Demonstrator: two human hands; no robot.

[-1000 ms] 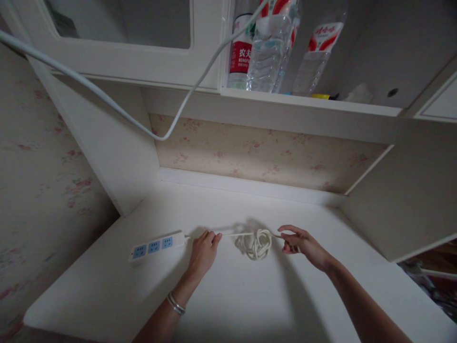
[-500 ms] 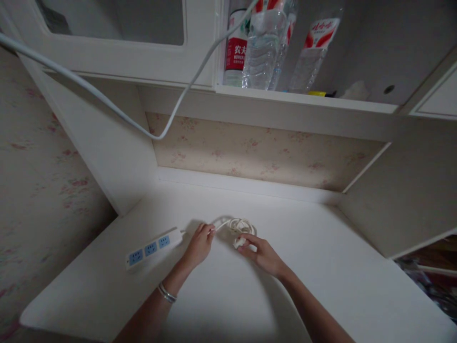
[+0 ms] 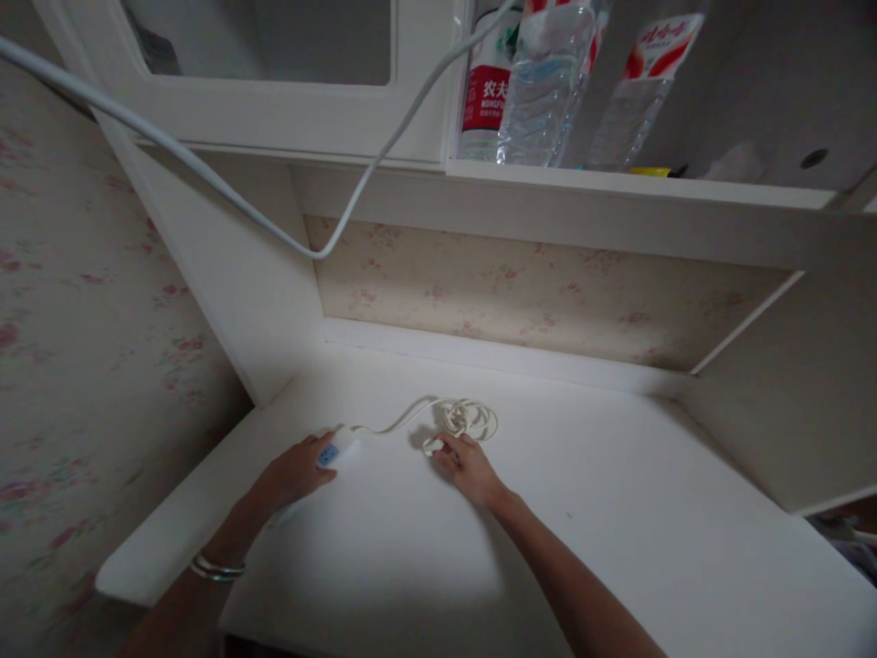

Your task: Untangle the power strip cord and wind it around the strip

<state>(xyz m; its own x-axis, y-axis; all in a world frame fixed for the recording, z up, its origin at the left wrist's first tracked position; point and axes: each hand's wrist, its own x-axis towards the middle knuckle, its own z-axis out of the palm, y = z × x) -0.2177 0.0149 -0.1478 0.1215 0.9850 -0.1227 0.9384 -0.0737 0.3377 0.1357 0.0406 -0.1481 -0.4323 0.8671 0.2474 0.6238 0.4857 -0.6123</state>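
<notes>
One hand, the left hand, was closed around the power strip on the white tabletop, at nine o'clock from the coiled cord, while the right hand, at six o'clock from those loops, pinched a small white piece (perhaps the plug, though its shape was hard to make out). The step in hand looked like handling strip and cord together, and the next move seemed to call for a steady left grip and loops free of snags. Beyond, toward half past twelve, plastic bottles occupied the shelf.
</notes>
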